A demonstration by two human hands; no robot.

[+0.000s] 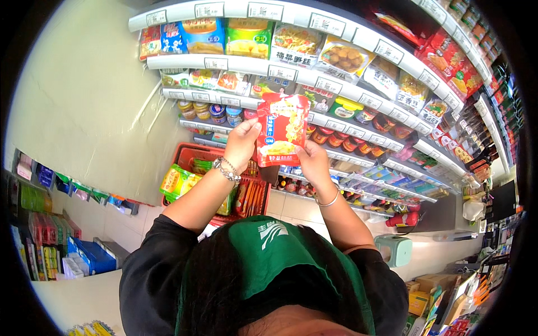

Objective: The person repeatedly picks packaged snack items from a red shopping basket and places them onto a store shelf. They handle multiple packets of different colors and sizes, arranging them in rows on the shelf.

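A red foil food packet (283,126) is held up in front of the shelves, its printed face towards me. My left hand (241,140) grips its left edge, with the thumb on the front. At the lower right corner, my right hand (313,161) pinches the same packet. Below my left forearm stands a red plastic shopping basket (185,153). Inside it are yellow-green packets (178,182) and a row of red packets (248,197) standing on edge. My left forearm hides part of the basket.
White-edged store shelves (260,67) carry bagged foods, with small jars (218,112) lower down. A pale wall (96,84) bounds the left side. On the tiled floor to the right are a pale green stool (395,250) and a red fire extinguisher (403,219). Cardboard boxes (437,281) sit lower right.
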